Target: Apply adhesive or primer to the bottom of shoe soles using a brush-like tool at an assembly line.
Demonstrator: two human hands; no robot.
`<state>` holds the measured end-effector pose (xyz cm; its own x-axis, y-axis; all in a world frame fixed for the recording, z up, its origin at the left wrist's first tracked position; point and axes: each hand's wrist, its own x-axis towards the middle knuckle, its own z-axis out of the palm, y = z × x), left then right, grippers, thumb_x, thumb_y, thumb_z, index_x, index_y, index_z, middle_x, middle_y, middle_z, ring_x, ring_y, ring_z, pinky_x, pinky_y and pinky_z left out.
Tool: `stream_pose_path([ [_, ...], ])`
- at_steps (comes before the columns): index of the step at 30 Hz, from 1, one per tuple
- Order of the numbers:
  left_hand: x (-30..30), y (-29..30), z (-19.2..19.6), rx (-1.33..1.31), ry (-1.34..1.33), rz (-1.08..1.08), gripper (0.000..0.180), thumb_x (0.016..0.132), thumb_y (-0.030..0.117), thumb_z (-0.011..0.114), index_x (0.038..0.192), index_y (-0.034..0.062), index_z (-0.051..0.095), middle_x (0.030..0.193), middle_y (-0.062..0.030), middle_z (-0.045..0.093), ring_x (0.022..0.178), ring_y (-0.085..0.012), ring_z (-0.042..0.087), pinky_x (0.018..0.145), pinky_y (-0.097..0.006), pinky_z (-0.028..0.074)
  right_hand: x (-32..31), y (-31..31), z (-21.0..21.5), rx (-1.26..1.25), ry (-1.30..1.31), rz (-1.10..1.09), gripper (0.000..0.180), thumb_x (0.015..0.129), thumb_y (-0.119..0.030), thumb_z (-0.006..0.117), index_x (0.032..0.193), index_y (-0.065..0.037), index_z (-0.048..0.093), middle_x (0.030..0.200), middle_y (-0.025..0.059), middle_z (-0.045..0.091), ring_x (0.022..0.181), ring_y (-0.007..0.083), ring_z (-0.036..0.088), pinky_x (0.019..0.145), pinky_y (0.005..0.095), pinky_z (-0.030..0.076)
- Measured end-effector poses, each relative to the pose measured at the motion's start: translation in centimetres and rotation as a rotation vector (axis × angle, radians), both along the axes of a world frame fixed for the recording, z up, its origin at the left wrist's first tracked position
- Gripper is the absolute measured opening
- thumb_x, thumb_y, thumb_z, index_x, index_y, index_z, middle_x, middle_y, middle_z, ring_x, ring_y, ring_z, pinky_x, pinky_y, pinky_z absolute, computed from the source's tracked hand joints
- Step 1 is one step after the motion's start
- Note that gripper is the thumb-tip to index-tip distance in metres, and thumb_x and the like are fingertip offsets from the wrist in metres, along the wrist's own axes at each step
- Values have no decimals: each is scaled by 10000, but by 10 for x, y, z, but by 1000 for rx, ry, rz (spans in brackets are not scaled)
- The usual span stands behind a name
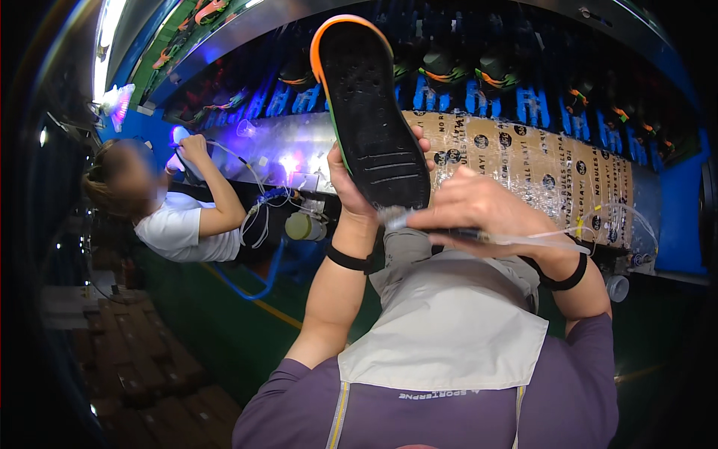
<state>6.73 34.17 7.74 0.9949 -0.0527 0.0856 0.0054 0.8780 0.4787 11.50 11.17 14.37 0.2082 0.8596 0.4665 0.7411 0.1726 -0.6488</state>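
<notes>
The left hand [350,191] grasps a black sole [366,112], the right hand [482,208] a brush [395,218], apparently brushing the sole's near end; the next stroke needs steadiness.

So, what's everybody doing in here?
One person is holding a black sole with an orange edge in the left hand. The right hand grips a brush, right by the sole's near end; it's too blurry to tell if it touches. On the left, a co-worker in a white top has a hand raised near a bright glow. Cardboard covers part of the bench.
</notes>
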Motion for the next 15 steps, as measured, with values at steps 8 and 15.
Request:
stream_pose_path([
  [8, 14, 12, 20, 202, -93, -85, 1012, 945, 726, 406, 1548, -86, 372, 1401, -360, 554, 1246, -476, 630, 1023, -615, 566, 8, -7, 1, -76, -33, -16, 304, 870, -179, 827, 1159, -92, 786, 775, 60, 692, 718, 254, 638, 778, 376, 467],
  [15, 25, 19, 31, 365, -26, -170, 803, 1020, 513, 367, 1496, -131, 431, 1318, -385, 621, 1149, -501, 687, 992, -551, 600, 11, -9, 3, -35, 46, -18, 356, 833, -115, 837, 1185, -112, 779, 782, 36, 640, 767, 248, 626, 796, 380, 461],
])
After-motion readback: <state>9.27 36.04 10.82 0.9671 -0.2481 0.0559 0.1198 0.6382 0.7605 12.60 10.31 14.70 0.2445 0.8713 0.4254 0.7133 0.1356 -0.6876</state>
